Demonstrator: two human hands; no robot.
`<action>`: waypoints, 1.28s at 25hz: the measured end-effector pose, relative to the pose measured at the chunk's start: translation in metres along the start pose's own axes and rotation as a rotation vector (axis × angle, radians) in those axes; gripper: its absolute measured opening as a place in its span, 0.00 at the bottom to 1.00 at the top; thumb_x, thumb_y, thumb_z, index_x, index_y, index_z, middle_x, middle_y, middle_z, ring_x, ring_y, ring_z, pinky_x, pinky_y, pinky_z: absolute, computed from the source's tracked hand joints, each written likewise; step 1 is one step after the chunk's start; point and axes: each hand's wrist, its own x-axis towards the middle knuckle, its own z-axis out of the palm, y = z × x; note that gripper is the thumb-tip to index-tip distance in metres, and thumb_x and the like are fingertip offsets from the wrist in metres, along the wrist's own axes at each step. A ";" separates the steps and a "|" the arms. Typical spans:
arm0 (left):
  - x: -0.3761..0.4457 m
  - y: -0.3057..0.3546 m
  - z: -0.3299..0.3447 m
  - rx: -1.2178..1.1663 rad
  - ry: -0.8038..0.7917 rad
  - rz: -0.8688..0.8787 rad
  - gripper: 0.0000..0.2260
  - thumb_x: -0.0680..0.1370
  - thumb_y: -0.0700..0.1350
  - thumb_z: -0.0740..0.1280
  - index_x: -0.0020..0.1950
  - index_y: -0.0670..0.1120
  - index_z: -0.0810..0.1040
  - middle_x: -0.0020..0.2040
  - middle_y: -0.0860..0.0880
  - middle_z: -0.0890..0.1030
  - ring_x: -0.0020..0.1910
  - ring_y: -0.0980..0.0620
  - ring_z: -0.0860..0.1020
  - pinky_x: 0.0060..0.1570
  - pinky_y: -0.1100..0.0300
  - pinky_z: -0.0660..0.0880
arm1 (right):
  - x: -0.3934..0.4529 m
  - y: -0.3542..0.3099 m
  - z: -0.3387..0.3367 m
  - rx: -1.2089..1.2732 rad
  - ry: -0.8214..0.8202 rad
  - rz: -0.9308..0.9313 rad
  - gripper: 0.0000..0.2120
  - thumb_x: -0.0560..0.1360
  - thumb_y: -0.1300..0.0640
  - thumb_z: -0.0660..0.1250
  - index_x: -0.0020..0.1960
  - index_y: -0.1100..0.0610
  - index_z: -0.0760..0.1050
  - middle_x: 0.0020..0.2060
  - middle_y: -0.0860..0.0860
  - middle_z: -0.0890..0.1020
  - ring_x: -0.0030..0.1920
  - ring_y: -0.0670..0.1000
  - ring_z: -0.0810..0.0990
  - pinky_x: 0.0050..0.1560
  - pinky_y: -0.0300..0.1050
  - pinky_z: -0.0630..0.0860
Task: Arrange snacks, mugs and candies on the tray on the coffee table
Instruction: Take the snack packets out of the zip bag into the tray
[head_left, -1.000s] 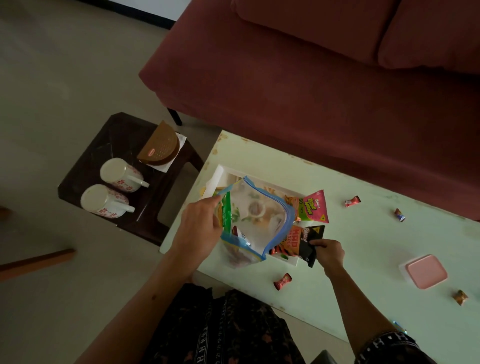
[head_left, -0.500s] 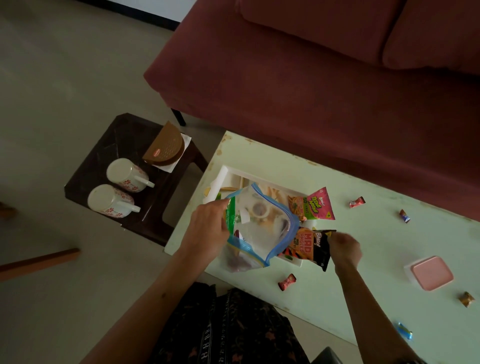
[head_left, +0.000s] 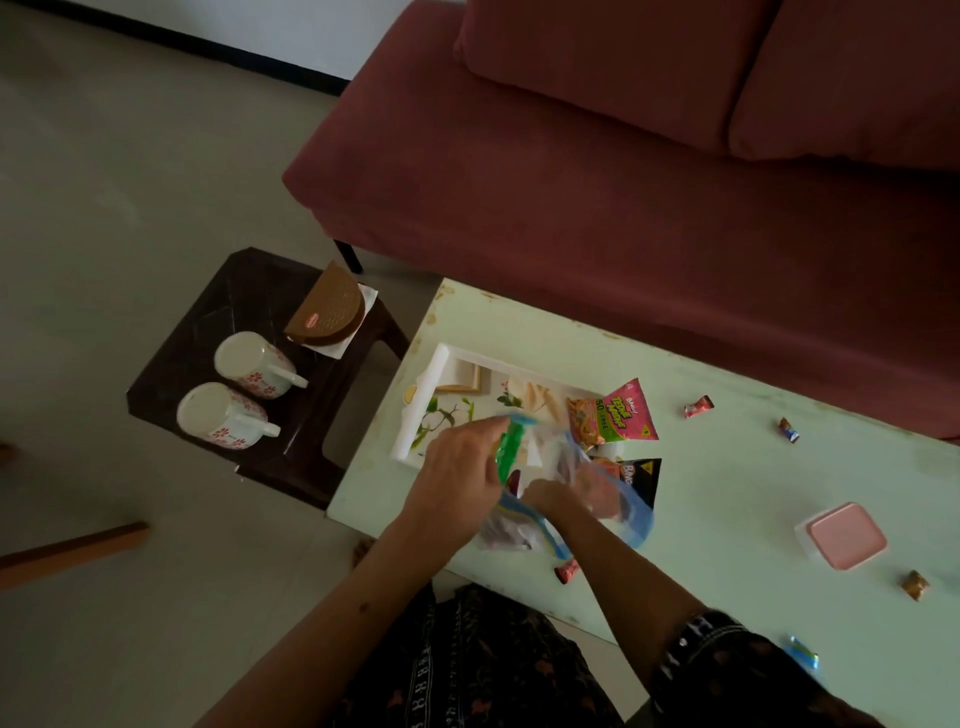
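A white tray (head_left: 441, 364) with a leaf print lies at the left end of the pale green coffee table (head_left: 753, 467). A pink snack packet (head_left: 626, 410) and a black snack packet (head_left: 643, 474) rest at the tray's right edge. My left hand (head_left: 460, 480) grips the green-and-blue mouth of a clear zip bag (head_left: 636, 522) over the tray's near side. My right hand (head_left: 569, 493) is inside the bag, blurred behind the plastic. Two white floral mugs (head_left: 254, 364) (head_left: 221, 415) lie on their sides on the dark stool. Wrapped candies (head_left: 698, 406) (head_left: 788, 430) (head_left: 566, 570) are scattered on the table.
A dark side stool (head_left: 208, 312) stands left of the table and also carries a brown half-round box (head_left: 327, 312). A pink-lidded container (head_left: 844, 535) and more candies (head_left: 914, 584) (head_left: 802, 660) sit on the table's right. A maroon sofa (head_left: 571, 182) runs behind.
My right hand has let go of the black snack packet, which now lies by the tray, and has gone into the zip bag. The bag has dropped lower and toward me.
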 end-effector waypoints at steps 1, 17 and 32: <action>-0.003 0.001 0.001 -0.003 -0.013 0.018 0.19 0.73 0.32 0.61 0.63 0.41 0.74 0.55 0.43 0.82 0.52 0.48 0.79 0.56 0.56 0.74 | 0.005 0.004 0.009 0.025 -0.020 0.022 0.18 0.81 0.60 0.53 0.31 0.58 0.64 0.35 0.53 0.70 0.49 0.51 0.69 0.44 0.38 0.68; 0.007 -0.013 -0.001 0.037 0.028 -0.132 0.18 0.73 0.35 0.63 0.63 0.41 0.74 0.53 0.39 0.82 0.51 0.41 0.79 0.54 0.52 0.73 | -0.042 0.014 -0.051 0.427 0.476 -0.130 0.12 0.72 0.55 0.71 0.43 0.66 0.82 0.26 0.52 0.76 0.28 0.48 0.73 0.29 0.37 0.66; 0.026 -0.029 -0.008 0.086 0.093 -0.320 0.19 0.72 0.33 0.62 0.63 0.41 0.74 0.52 0.38 0.82 0.54 0.40 0.78 0.57 0.49 0.72 | 0.008 0.112 -0.110 0.734 0.885 0.110 0.10 0.70 0.57 0.71 0.49 0.60 0.82 0.42 0.61 0.85 0.45 0.62 0.83 0.49 0.54 0.79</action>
